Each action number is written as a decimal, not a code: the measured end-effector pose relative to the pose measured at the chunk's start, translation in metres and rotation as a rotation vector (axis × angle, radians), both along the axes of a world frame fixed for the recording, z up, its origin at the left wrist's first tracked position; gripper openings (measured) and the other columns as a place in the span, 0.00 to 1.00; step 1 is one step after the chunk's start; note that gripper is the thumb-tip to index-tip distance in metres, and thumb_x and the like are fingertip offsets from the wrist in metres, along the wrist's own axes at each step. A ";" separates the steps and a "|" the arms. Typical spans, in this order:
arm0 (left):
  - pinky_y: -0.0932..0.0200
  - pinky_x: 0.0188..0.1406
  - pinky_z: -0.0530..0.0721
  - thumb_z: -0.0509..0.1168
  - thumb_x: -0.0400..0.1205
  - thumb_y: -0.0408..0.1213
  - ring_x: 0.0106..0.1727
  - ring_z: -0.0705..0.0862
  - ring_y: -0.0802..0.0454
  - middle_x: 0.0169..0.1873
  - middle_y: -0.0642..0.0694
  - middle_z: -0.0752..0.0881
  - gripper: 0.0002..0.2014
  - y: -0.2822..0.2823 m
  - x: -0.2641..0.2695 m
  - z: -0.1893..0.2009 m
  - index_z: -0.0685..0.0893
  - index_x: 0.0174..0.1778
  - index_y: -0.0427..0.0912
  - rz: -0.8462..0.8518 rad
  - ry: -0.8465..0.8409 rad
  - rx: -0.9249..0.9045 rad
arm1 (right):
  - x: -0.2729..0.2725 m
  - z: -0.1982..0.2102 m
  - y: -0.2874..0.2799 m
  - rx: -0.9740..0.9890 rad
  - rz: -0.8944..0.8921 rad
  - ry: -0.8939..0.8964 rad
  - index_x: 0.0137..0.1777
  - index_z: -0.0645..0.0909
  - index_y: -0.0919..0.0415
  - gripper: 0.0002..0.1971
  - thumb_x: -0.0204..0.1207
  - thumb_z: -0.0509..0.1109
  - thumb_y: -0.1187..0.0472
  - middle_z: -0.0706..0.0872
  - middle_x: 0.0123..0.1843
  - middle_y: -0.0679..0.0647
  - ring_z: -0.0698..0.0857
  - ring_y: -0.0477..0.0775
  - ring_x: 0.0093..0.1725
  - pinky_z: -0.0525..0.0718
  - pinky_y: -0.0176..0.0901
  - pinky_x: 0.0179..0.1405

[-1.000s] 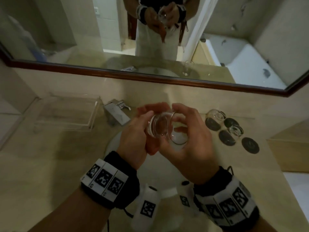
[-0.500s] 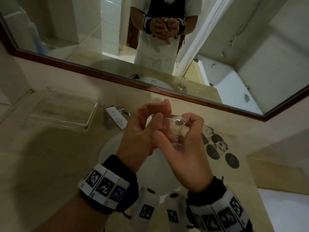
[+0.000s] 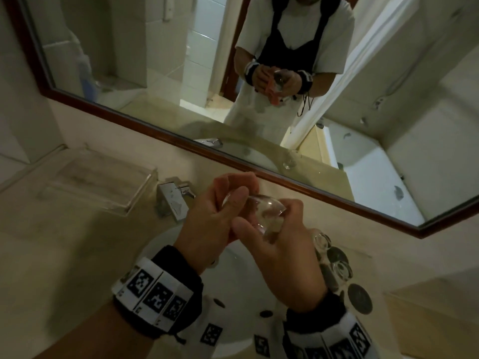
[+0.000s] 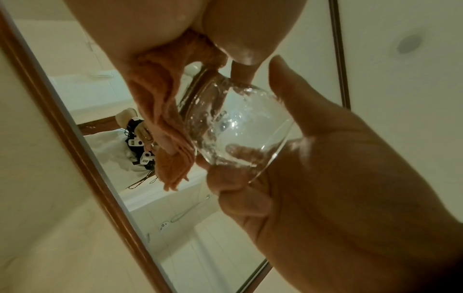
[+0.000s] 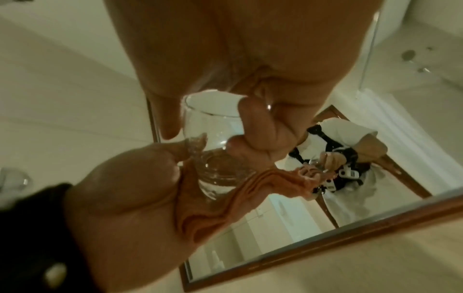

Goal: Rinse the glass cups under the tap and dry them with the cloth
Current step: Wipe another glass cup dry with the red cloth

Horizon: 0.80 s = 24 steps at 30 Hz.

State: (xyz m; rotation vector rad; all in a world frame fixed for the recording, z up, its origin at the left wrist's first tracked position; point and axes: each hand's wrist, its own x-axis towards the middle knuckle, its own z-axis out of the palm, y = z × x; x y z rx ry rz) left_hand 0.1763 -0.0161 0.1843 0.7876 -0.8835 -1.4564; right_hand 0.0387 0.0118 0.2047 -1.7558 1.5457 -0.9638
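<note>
Beige stone surface carries glass cups on dark coasters (right of basin), a clear tray left.

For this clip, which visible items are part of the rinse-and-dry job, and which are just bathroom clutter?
In the job:
- clear rounded glass cup, gripped by right hand
- orange cloth, gripped by left hand
- two more clear glass cups on the counter
- chrome tap
- white basin

Lying about:
- dark round coasters
- clear plastic tray
- wood-framed mirror

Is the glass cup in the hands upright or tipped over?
Tipped. In the head view the glass cup lies nearly sideways between the left hand and right hand, its rounded base pointing right.
</note>
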 end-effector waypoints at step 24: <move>0.72 0.14 0.75 0.54 0.91 0.38 0.18 0.81 0.62 0.34 0.33 0.83 0.18 -0.006 0.003 0.005 0.80 0.65 0.28 -0.041 -0.085 0.024 | -0.004 -0.014 0.005 -0.159 -0.014 0.150 0.78 0.66 0.43 0.37 0.73 0.81 0.48 0.80 0.69 0.42 0.83 0.42 0.65 0.87 0.47 0.60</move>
